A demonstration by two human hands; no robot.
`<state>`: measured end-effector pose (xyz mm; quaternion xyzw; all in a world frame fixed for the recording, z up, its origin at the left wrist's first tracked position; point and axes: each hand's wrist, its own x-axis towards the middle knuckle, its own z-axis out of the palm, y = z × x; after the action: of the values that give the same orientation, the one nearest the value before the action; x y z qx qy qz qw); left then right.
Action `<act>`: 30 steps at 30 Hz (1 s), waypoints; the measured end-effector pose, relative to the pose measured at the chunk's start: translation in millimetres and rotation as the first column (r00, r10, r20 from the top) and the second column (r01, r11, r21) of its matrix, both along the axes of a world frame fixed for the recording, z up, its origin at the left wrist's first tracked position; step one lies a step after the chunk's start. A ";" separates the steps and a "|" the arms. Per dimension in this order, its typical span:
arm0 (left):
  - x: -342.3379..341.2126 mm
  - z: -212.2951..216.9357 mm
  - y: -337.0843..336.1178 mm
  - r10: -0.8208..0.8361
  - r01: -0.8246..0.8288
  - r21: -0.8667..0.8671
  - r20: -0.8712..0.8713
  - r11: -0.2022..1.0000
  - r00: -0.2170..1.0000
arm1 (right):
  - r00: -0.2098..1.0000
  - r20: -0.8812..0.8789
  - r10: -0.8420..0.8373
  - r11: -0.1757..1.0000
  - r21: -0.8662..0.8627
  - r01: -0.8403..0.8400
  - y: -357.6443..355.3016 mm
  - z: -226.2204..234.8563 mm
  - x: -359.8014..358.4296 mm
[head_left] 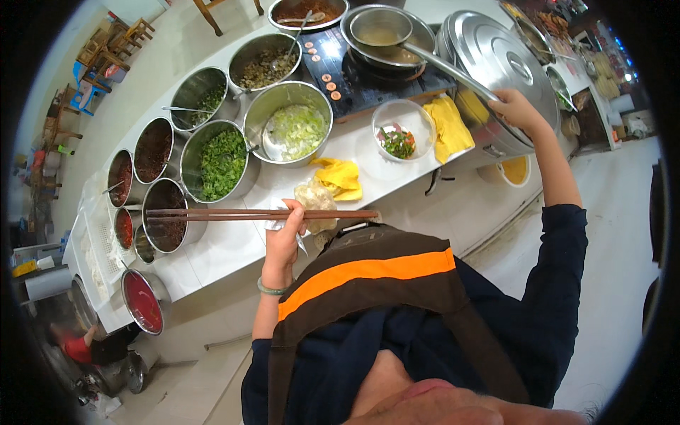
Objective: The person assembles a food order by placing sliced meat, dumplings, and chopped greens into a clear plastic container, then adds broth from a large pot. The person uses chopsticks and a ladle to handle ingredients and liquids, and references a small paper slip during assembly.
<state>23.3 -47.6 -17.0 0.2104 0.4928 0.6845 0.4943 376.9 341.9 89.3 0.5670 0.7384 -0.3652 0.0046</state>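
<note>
My right hand [523, 112] is closed around the end of a long metal handle. That handle belongs to a round, deep ladle or strainer [381, 28], whose bowl rests over a metal pan [423, 48] on a black cooktop [338, 57]. Long brown chopsticks [234, 214] lie level in my closed left hand [283, 244], in front of my apron. Their far tips reach over a steel pot of dark red-brown food [170, 230]. A crumpled clear plastic bag [316, 204] is just beside my left fingers, and something white shows under them.
Steel pots hold chopped green herbs [221, 159], pale green sliced scallion [301, 131] and sauces. A clear bowl [404, 131] with chopped vegetables stands between yellow cloths [448, 129]. At right is a large lidded pot [496, 60]; a red-liquid bowl [144, 301] sits at the table's left edge.
</note>
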 end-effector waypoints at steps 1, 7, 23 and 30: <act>0.4 -0.7 0.8 0.009 -0.009 -0.010 -0.007 1.000 1.000 | 1.000 -0.029 -0.007 1.000 0.023 0.008 -5.4 -1.2 4.0; 0.8 -5.1 13.1 -0.025 0.025 -0.049 0.005 0.998 1.000 | 0.990 -0.125 -0.064 0.996 0.052 0.071 -40.0 8.9 19.6; 0.0 -5.5 35.1 -0.156 0.155 0.020 0.018 0.988 0.988 | 0.967 -0.115 -0.226 0.965 0.111 0.239 -175.0 51.6 84.1; -6.6 -5.7 34.8 -0.246 0.246 0.013 0.019 0.969 0.969 | 0.959 -0.103 -0.263 0.939 0.202 0.279 -240.7 41.1 105.6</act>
<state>16.7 -12.7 -22.8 0.2655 0.4543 0.6227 0.5791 482.4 101.2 130.4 0.6463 0.6880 -0.3014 -0.1346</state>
